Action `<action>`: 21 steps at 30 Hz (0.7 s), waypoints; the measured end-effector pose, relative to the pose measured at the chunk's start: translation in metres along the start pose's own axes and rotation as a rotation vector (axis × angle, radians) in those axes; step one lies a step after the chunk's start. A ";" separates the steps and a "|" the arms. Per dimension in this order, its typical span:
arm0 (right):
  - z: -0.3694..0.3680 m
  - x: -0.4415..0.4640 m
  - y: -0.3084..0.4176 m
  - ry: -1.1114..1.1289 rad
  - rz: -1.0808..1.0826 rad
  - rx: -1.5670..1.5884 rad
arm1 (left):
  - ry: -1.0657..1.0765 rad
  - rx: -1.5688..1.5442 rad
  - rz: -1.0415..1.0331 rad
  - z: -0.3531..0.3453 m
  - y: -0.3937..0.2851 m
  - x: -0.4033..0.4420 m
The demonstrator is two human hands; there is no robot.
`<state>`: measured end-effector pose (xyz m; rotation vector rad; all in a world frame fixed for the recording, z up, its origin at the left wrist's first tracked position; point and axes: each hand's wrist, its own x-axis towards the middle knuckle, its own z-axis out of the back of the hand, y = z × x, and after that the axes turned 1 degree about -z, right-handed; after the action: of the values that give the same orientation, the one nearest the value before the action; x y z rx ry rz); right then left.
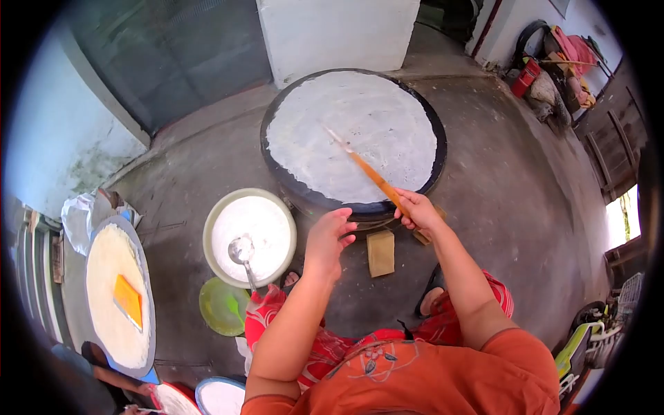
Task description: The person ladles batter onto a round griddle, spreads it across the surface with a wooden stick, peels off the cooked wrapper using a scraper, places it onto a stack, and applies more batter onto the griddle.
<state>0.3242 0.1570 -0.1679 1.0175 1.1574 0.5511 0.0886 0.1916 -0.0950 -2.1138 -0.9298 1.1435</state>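
My right hand (417,209) is closed round the handle end of a long wooden spatula (372,174). The spatula's whitish tip lies over the middle of a big round griddle (443,142); whether it touches is hard to tell. A thin, pale sheet of batter (304,124) covers most of the griddle, leaving a dark rim. Empty and with fingers apart, my left hand (330,238) is held by the griddle's near edge. Left of it, a metal ladle (241,250) rests in a large tub (208,238) of white batter (259,218).
A green bowl (216,319) with a green utensil sits below the tub. On the left, an orange-and-white scraper (128,301) lies on pale round sheets (104,270). A brick (380,253) stands before the griddle. Another person's arm (121,379) reaches in at lower left, near a red-rimmed basin (169,389).
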 end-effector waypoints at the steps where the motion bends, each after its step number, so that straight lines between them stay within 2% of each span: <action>1: 0.004 0.001 -0.001 0.001 -0.026 -0.025 | -0.010 0.001 -0.001 0.000 0.000 0.000; 2: 0.010 0.002 -0.002 -0.103 -0.004 0.073 | -0.004 0.004 -0.001 -0.001 0.000 0.000; 5: 0.019 0.009 -0.003 -0.174 0.053 0.112 | -0.011 -0.003 -0.003 0.001 0.001 0.001; 7: 0.024 0.021 -0.008 -0.130 0.063 0.068 | -0.002 0.007 -0.005 0.000 0.002 0.001; 9: 0.022 0.039 -0.015 -0.339 0.317 -0.447 | -0.002 0.012 -0.002 -0.001 0.001 0.001; 10: 0.022 0.042 -0.014 -0.342 0.313 -0.445 | -0.006 0.018 -0.002 -0.002 0.001 0.000; 12: 0.011 0.040 0.002 -0.442 0.380 -0.969 | -0.003 0.013 0.001 -0.003 0.002 0.000; 13: 0.004 0.040 0.001 -0.441 0.379 -0.967 | 0.001 0.005 -0.001 -0.004 0.001 0.000; 15: -0.004 0.039 -0.001 -0.431 0.384 -1.165 | -0.001 0.010 0.005 -0.001 0.005 0.002; 16: -0.001 0.043 -0.008 -0.438 0.386 -1.163 | 0.005 0.009 0.001 -0.002 0.005 0.003; 18: 0.000 0.043 -0.018 -0.364 0.716 -0.927 | 0.009 0.014 -0.002 -0.003 0.002 0.003; 19: 0.008 0.041 -0.022 -0.365 0.717 -0.927 | 0.007 0.018 0.003 -0.002 0.002 0.002; 21: 0.014 0.008 0.001 -0.001 -0.003 -0.005 | 0.009 0.014 0.000 -0.003 0.001 0.001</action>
<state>0.3402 0.1588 -0.1697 1.0119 1.1559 0.5507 0.0923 0.1915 -0.0954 -2.1064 -0.9154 1.1360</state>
